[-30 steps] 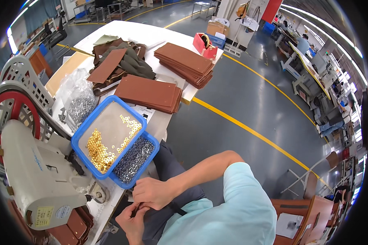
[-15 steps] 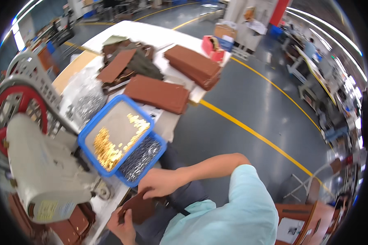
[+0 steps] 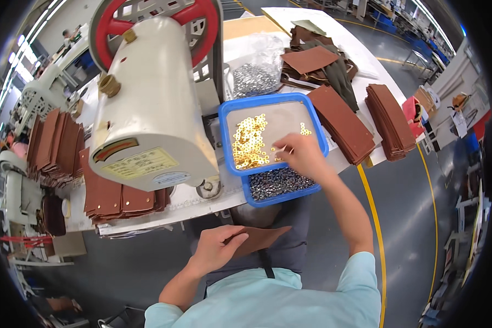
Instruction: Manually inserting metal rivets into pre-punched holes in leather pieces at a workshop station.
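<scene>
Over my lap, my left hand (image 3: 220, 247) grips a brown leather piece (image 3: 262, 239) at its left edge, thumb on top. My right hand (image 3: 303, 154) reaches into the upper blue tray (image 3: 228, 146), fingertips pinched down among small gold ring-like pieces (image 3: 250, 136). Whatever is between those fingertips is too small to make out. Most of the gold rings lie heaped at the tray's left side, with a few at the right. A lower blue tray (image 3: 257, 203), partly under the first, is full of small dark metal pieces (image 3: 281, 183).
A large cream machine (image 3: 153, 104) with a red wheel stands left of the trays. Brown leather stacks lie below it (image 3: 106, 197), at far left (image 3: 54, 142) and right of the trays (image 3: 341, 126). Behind sits a clear plastic bag (image 3: 255, 76) of metal pieces.
My right hand has let go of the leather piece and moved up into the upper tray. My left hand keeps hold of the leather. The view has swung left toward the machine.
</scene>
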`<action>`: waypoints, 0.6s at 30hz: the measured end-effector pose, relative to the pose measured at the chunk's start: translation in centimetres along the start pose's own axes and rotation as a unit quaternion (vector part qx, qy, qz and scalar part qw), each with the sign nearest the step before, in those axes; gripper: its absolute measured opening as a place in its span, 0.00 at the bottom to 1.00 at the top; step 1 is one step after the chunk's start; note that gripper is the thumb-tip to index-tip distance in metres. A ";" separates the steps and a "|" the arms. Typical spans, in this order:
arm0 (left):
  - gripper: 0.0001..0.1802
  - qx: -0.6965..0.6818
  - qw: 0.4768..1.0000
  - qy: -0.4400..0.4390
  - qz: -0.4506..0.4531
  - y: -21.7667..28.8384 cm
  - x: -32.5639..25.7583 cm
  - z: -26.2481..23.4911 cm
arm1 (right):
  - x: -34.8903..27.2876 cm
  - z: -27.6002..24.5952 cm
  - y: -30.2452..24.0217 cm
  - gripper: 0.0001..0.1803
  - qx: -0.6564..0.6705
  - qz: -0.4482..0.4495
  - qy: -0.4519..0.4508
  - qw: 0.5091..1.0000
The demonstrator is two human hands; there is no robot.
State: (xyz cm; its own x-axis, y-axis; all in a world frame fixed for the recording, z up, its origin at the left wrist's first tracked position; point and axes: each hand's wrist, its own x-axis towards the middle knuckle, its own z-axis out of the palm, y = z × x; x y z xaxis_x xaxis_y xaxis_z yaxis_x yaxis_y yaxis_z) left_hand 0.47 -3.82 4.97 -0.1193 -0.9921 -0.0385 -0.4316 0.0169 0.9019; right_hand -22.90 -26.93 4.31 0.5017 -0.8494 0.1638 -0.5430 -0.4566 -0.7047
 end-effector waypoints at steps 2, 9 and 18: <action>0.14 -0.030 1.000 0.001 -0.003 -0.5 0.0 0.0 | 2.1 -0.5 1.1 0.14 -0.041 0.029 -0.011 0.999; 0.14 -0.135 0.979 0.031 -0.153 -0.6 -0.4 -0.8 | 4.4 1.0 2.1 0.09 -0.065 0.018 -0.112 0.991; 0.15 -0.351 0.925 0.009 -0.146 -1.6 0.7 -0.2 | 2.6 1.2 1.1 0.06 -0.197 -0.066 0.022 0.978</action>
State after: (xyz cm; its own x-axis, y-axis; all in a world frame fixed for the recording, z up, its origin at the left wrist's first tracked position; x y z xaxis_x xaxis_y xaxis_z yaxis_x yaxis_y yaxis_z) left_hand 1.25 -4.57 3.63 -0.0728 -0.9435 -0.3232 0.2454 -0.3311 0.9111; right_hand -21.43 -29.33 3.15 0.5605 -0.7825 0.2713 -0.6970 -0.6226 -0.3559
